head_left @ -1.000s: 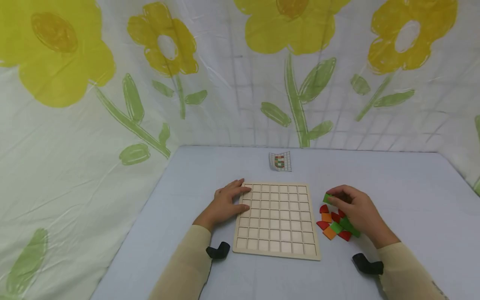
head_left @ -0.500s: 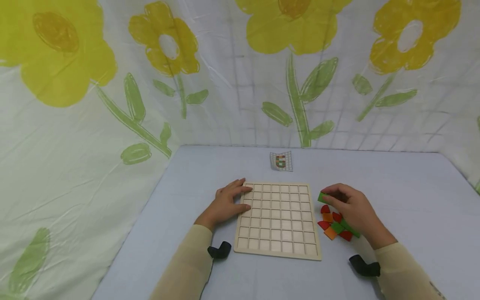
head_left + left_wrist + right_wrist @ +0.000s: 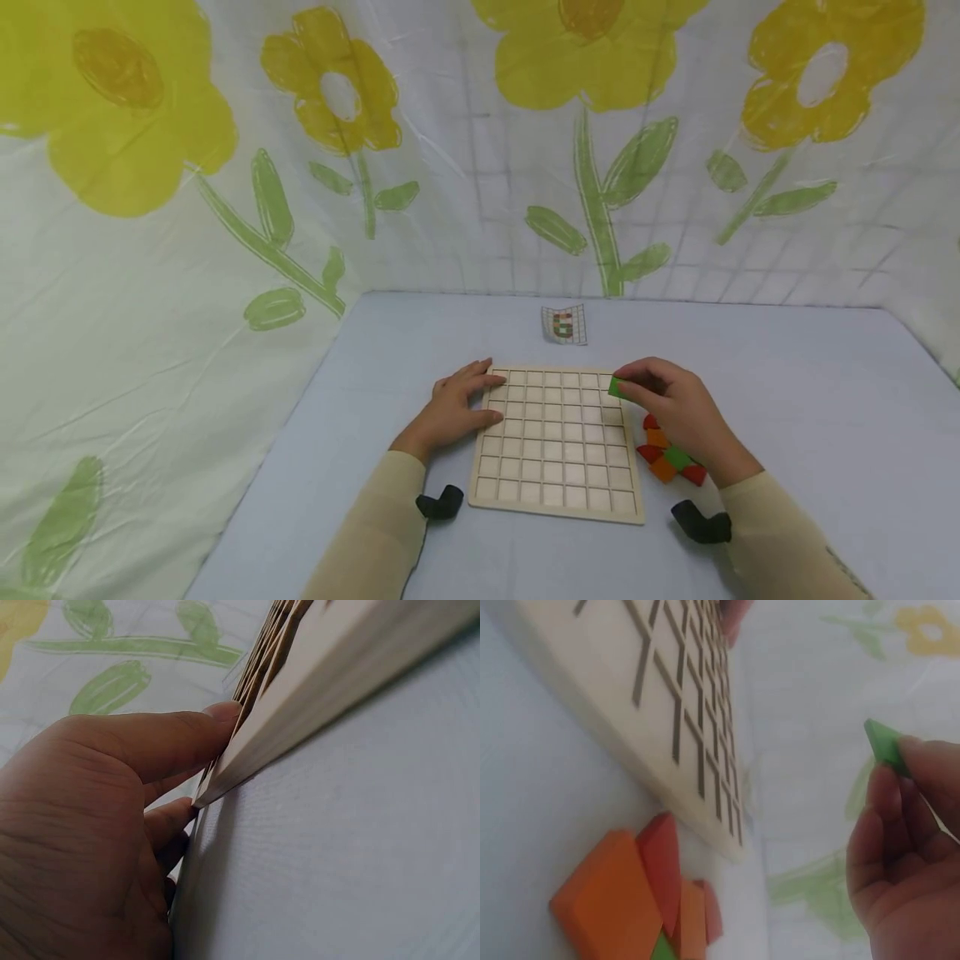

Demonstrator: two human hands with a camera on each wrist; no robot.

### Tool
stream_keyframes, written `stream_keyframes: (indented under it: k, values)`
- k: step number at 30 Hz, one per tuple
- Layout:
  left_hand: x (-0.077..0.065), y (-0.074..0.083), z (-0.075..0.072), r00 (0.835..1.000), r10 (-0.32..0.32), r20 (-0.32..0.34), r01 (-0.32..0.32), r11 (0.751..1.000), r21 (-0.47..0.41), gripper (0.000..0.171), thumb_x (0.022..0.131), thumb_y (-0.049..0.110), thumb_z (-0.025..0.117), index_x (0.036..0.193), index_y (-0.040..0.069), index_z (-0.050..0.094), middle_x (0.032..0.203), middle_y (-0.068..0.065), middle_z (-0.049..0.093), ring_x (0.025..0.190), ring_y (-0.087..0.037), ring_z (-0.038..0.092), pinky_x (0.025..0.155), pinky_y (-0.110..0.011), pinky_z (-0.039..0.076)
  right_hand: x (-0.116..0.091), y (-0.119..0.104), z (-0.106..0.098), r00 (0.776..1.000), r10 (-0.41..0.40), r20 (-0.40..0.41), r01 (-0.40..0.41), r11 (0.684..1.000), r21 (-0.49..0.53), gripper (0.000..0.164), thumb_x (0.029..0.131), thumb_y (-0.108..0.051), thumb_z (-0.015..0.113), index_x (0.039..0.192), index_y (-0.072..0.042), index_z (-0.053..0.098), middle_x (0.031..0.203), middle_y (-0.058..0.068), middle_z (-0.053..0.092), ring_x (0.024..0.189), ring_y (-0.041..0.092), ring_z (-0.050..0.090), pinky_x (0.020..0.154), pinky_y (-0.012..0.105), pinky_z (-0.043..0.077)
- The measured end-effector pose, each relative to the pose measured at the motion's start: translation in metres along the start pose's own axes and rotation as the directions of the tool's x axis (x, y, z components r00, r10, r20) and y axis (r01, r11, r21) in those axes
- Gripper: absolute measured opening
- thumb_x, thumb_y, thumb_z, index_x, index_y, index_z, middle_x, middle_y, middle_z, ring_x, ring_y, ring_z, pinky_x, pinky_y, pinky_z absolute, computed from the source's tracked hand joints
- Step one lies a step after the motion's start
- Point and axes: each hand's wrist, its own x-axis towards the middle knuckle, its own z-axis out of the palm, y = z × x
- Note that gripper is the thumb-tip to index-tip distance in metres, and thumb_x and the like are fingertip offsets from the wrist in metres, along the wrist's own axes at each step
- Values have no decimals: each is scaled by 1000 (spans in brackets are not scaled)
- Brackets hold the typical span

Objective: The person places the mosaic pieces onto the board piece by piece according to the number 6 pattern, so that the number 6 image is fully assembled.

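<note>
A pale wooden grid board [image 3: 552, 446] lies flat on the table, its square cells bare. My left hand [image 3: 450, 410] rests at the board's left edge, thumb and index finger over the rim; in the left wrist view the thumb [image 3: 180, 739] touches the frame from above. Between thumb and fingertips my right hand [image 3: 671, 408] pinches a green tile [image 3: 615, 387], overlapping the board's top right corner in the head view. The right wrist view has that green tile [image 3: 887, 746] raised above the table. Below the right hand lies a pile of red, orange and green tiles [image 3: 663, 471].
A small paper card [image 3: 564, 325] with a coloured grid pattern lies behind the board. A white cloth with yellow flowers [image 3: 581, 150] hangs beyond the table [image 3: 420, 333]. A black wrist mount [image 3: 702, 523] sits at the right sleeve, another mount [image 3: 441, 503] at the left.
My right hand has moved left from the tile pile to the board's top right corner, carrying the green tile. The left hand stays at the board's left edge.
</note>
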Motion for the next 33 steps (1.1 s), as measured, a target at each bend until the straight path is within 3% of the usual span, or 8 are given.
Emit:
stream_keyframes:
  k: [10,17,25,33]
  values:
    - [0,-4,3,1000,-10,3,10,1000,8,61,97,36,84,153,21,65,175,0,34,163,-23,21,125,-56,13,13,-7,16,1000,-19,25,18,998,64,21,105,-23,77,119,-7,77,113,5,75,100,28,69,84,29,56]
    - [1,-4,2,1000,-8,0,8,1000,17,60,97,35,84,152,21,65,175,-1,35,163,-24,21,125,-56,13,24,-10,27,998,-19,53,12,992,123,20,106,-22,75,120,-7,77,117,7,74,103,26,68,89,37,58]
    - [0,-2,1,1000,-2,2,2,1000,8,60,97,34,83,152,19,65,174,-2,35,163,-24,21,125,-55,12,41,-10,39,996,-53,72,45,993,106,15,106,-20,76,116,-9,77,112,4,74,99,27,68,83,33,56]
    - [0,0,0,1000,-3,7,3,1000,-4,60,97,35,83,152,20,65,175,-1,35,163,-24,21,125,-55,12,53,-13,50,996,-63,71,52,987,153,17,107,-20,74,116,-6,76,112,6,74,103,34,69,88,49,58]
